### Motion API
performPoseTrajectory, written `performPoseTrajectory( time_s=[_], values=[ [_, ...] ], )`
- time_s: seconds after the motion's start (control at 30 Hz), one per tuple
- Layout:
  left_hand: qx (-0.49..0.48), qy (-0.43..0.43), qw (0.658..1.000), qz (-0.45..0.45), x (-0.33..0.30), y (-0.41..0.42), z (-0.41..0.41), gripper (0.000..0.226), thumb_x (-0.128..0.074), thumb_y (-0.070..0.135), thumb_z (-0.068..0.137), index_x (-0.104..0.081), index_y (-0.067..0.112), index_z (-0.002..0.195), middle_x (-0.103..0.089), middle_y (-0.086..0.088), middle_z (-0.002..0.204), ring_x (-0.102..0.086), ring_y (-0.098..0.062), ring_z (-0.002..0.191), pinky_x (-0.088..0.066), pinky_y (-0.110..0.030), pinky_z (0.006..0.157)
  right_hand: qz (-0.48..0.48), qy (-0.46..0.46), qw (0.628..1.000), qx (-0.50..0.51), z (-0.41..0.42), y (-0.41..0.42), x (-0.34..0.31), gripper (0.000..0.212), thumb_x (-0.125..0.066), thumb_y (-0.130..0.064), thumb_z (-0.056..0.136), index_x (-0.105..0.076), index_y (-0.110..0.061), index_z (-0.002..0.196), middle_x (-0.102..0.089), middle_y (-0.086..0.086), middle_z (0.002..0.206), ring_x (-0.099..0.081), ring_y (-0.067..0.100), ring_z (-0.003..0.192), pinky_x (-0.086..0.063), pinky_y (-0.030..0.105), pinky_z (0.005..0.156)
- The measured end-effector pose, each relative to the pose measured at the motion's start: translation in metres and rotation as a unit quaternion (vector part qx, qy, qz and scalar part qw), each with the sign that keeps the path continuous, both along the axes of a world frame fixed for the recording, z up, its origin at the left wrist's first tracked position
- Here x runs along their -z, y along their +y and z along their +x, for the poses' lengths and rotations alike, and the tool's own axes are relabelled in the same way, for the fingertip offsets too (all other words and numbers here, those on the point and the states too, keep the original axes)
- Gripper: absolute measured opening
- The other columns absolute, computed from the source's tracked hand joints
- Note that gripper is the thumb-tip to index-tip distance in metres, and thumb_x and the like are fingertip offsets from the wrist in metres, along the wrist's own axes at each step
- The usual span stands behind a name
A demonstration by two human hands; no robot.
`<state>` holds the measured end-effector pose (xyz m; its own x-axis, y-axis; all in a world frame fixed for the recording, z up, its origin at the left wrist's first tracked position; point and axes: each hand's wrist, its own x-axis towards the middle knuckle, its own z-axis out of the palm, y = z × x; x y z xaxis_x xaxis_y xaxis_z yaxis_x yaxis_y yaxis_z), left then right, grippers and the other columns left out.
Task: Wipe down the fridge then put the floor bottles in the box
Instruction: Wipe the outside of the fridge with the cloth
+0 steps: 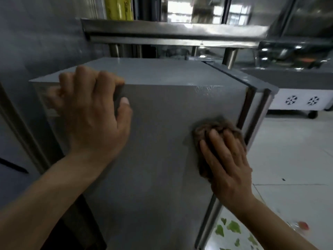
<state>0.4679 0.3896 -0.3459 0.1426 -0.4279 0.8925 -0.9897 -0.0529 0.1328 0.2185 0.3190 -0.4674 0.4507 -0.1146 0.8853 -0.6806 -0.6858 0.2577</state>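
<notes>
A small grey fridge (155, 127) fills the middle of the view, seen from above its side panel. My left hand (93, 112) grips the fridge's top left edge, fingers curled over the top and thumb on the side panel. My right hand (227, 163) presses a crumpled brown cloth (212, 129) flat against the side panel near the door edge. A blurred bottle with a red cap (300, 226) lies on the floor at the lower right. No box is in view.
A steel shelf (173, 33) hangs just above the fridge top. A white chest freezer (299, 100) with snowflake marks stands at the right on the pale tiled floor (288, 150). A grey wall (36, 42) closes the left side.
</notes>
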Motion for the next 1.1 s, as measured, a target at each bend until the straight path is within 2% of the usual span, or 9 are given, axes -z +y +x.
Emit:
performPoseTrajectory(
  time_s=[0.07, 0.17, 0.4, 0.5, 0.63, 0.73, 0.8, 0.97, 1.1],
  values=[
    [0.008, -0.016, 0.999, -0.036, 0.002, -0.001, 0.000, 0.025, -0.041, 0.032, 0.083, -0.043, 0.013, 0.098, -0.046, -0.020, 0.103, -0.042, -0.037, 0.099, -0.030, -0.047, 0.081, -0.007, 0.038, 0.999, 0.003, -0.003, 0.001, 0.023, 0.067, -0.063, -0.006, 0.079, -0.036, -0.013, 0.139, -0.018, 0.001, 0.158, -0.021, 0.029, 0.143, -0.021, 0.049, 0.117],
    [0.016, -0.030, 0.998, -0.057, 0.003, -0.002, 0.001, 0.025, -0.042, 0.030, 0.081, -0.048, 0.013, 0.099, -0.047, -0.018, 0.102, -0.041, -0.034, 0.099, -0.027, -0.044, 0.081, -0.027, 0.041, 0.999, -0.004, -0.004, -0.007, 0.007, 0.062, -0.067, -0.008, 0.082, -0.039, -0.011, 0.138, -0.030, 0.010, 0.150, -0.030, 0.033, 0.139, -0.026, 0.051, 0.114],
    [0.038, -0.039, 0.996, -0.072, 0.004, 0.004, 0.004, 0.027, -0.050, 0.021, 0.078, -0.056, 0.014, 0.103, -0.051, -0.012, 0.100, -0.036, -0.026, 0.096, -0.023, -0.037, 0.079, -0.071, -0.176, 0.982, -0.009, 0.043, -0.008, -0.093, 0.040, -0.043, -0.011, 0.096, -0.050, -0.002, 0.134, -0.040, 0.020, 0.145, -0.030, 0.039, 0.139, -0.023, 0.047, 0.116],
    [0.067, -0.064, 0.994, -0.050, 0.007, 0.012, 0.012, 0.038, -0.050, 0.021, 0.078, -0.056, 0.015, 0.115, -0.057, -0.009, 0.109, -0.042, -0.025, 0.103, -0.023, -0.037, 0.086, -0.049, -0.126, 0.991, -0.018, 0.056, -0.002, -0.063, 0.045, -0.037, -0.021, 0.098, -0.044, -0.001, 0.138, -0.034, 0.019, 0.149, -0.024, 0.040, 0.141, -0.020, 0.052, 0.115],
    [0.078, -0.097, 0.992, -0.010, 0.010, 0.026, 0.041, 0.049, -0.051, 0.022, 0.077, -0.049, 0.013, 0.125, -0.050, -0.008, 0.133, -0.044, -0.028, 0.122, -0.022, -0.058, 0.104, -0.038, 0.049, 0.998, 0.032, 0.055, 0.003, -0.016, 0.064, -0.037, -0.046, 0.095, -0.024, -0.011, 0.146, -0.016, 0.008, 0.156, -0.013, 0.034, 0.145, -0.011, 0.050, 0.118],
    [0.013, -0.072, 0.997, -0.004, 0.009, 0.031, 0.068, 0.051, -0.051, 0.027, 0.075, -0.051, 0.010, 0.123, -0.046, -0.013, 0.135, -0.041, -0.034, 0.123, -0.024, -0.055, 0.101, -0.066, 0.105, 0.991, 0.053, 0.052, 0.002, -0.023, 0.062, -0.038, -0.040, 0.094, -0.019, -0.015, 0.148, -0.016, 0.007, 0.156, -0.012, 0.030, 0.145, -0.014, 0.048, 0.118],
    [0.009, -0.043, 0.999, -0.008, 0.010, 0.031, 0.081, 0.052, -0.050, 0.026, 0.074, -0.052, 0.008, 0.123, -0.050, -0.016, 0.128, -0.044, -0.036, 0.117, -0.028, -0.051, 0.098, -0.078, 0.085, 0.992, 0.041, 0.058, -0.001, -0.051, 0.057, -0.036, -0.037, 0.096, -0.024, -0.015, 0.147, -0.019, 0.007, 0.155, -0.016, 0.030, 0.144, -0.017, 0.049, 0.116],
    [0.070, -0.007, 0.996, -0.046, 0.011, 0.023, 0.084, 0.048, -0.047, 0.014, 0.073, -0.055, 0.003, 0.119, -0.054, -0.017, 0.114, -0.048, -0.035, 0.104, -0.035, -0.042, 0.093, -0.076, -0.087, 0.993, 0.037, 0.107, 0.002, -0.091, 0.055, -0.039, -0.027, 0.093, -0.034, -0.009, 0.145, -0.027, 0.010, 0.154, -0.018, 0.033, 0.144, -0.021, 0.052, 0.115],
    [0.107, 0.011, 0.992, -0.064, 0.015, 0.023, 0.087, 0.049, -0.045, 0.010, 0.075, -0.054, 0.004, 0.123, -0.053, -0.015, 0.116, -0.043, -0.029, 0.107, -0.033, -0.033, 0.094, -0.082, 0.068, 0.994, -0.006, 0.114, 0.010, -0.035, 0.056, -0.039, -0.030, 0.092, -0.034, -0.014, 0.146, -0.021, 0.000, 0.157, -0.015, 0.027, 0.146, -0.014, 0.042, 0.117]
  ],
)
